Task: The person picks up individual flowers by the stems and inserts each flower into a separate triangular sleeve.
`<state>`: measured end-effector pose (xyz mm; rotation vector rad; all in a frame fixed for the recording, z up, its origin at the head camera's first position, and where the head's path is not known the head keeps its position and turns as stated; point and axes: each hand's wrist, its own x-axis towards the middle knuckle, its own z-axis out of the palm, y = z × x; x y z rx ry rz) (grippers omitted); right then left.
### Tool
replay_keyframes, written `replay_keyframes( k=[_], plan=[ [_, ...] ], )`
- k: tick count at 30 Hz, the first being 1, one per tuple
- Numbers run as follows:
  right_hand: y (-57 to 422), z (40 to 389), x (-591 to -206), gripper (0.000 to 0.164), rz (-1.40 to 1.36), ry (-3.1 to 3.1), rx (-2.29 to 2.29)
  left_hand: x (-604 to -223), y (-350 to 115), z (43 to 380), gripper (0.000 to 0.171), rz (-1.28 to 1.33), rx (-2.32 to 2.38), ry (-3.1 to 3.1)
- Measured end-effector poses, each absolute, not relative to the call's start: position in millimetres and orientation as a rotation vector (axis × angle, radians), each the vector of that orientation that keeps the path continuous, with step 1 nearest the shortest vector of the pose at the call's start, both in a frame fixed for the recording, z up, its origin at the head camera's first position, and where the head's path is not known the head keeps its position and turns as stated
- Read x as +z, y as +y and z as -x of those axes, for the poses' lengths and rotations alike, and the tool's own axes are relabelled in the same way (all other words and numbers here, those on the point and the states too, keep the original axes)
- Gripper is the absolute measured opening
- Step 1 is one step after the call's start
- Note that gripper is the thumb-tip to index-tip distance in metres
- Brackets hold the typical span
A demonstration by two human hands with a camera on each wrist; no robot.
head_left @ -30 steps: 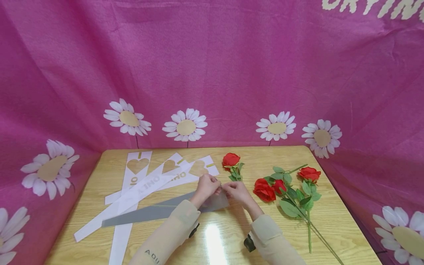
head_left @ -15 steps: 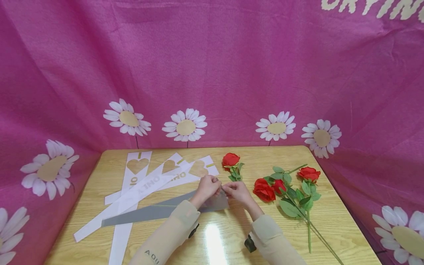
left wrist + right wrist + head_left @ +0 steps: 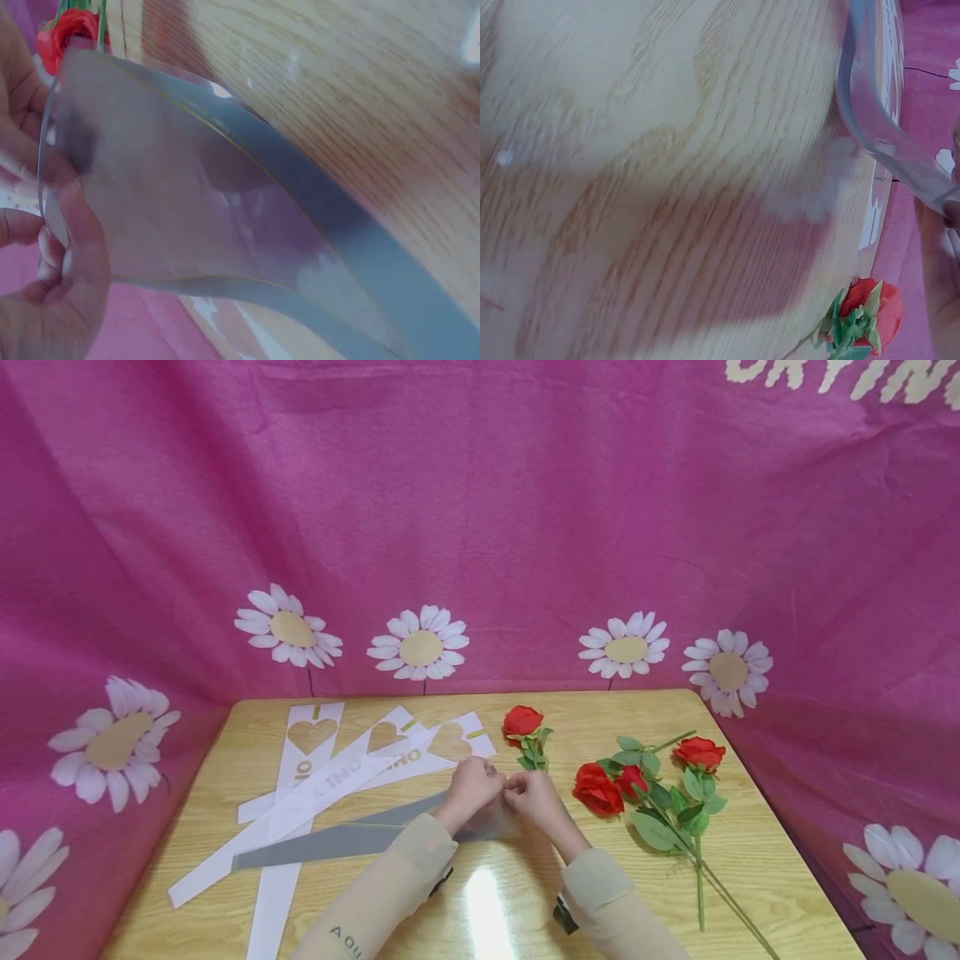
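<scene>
A long tapered flower sleeve point(image 3: 330, 845), grey with a clear front and thin gold lines, lies slanted in the head view. Its wide end is raised between both hands. My left hand point(image 3: 471, 792) pinches the rim of that end, thumb over the clear film in the left wrist view. Close beside it, my right hand point(image 3: 536, 800) pinches the same rim from the other side. The left wrist view shows the clear film point(image 3: 180, 187) bulging away from the grey back. Just beyond the hands lies a single red rose point(image 3: 522, 722), its stem partly hidden.
Several white sleeves point(image 3: 281, 893) with gold hearts lie overlapping at the left of the wooden table point(image 3: 517, 910). More red roses point(image 3: 598, 790) with green leaves and long stems lie at the right. A pink daisy-printed cloth point(image 3: 480, 527) hangs around the table.
Both hands have shifted slightly, and the right hand has turned a little closer to the left. The sleeve's wide end has tilted up between them; the roses and white sleeves stay put.
</scene>
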<state>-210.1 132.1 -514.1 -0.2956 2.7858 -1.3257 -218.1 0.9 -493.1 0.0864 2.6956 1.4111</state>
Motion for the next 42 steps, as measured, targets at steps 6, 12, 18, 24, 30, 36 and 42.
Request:
replay_keyframes(
  k=[6, 12, 18, 24, 30, 36, 42],
  plan=[
    [128, 207, -507, 0.008, 0.322, 2.853, -1.379, -490, 6, 216, 0.035, -0.107, 1.200, 2.904],
    [126, 206, -508, 0.005, 0.317, 2.907, -1.419, -484, 7, 210, 0.018, -0.124, 1.119, 2.953],
    [130, 209, -510, 0.004, 0.148, 2.809, -1.466, -479, 8, 204, 0.020, -0.186, 1.022, 3.013],
    [136, 212, -508, 0.004, 0.099, 2.731, -1.472, -473, 5, 199, 0.011, -0.309, 0.914, 3.081],
    [141, 214, -504, 0.006, 0.041, 2.662, -1.484, -467, 0, 197, 0.008, -0.367, 0.779, 3.103],
    [143, 215, -503, 0.006, 0.041, 2.654, -1.464, -465, -4, 195, 0.011, -0.423, 0.683, 3.161],
    [142, 216, -504, 0.005, 0.034, 2.634, -1.480, -462, -7, 194, 0.013, -0.478, 0.581, 3.214]
  ],
)
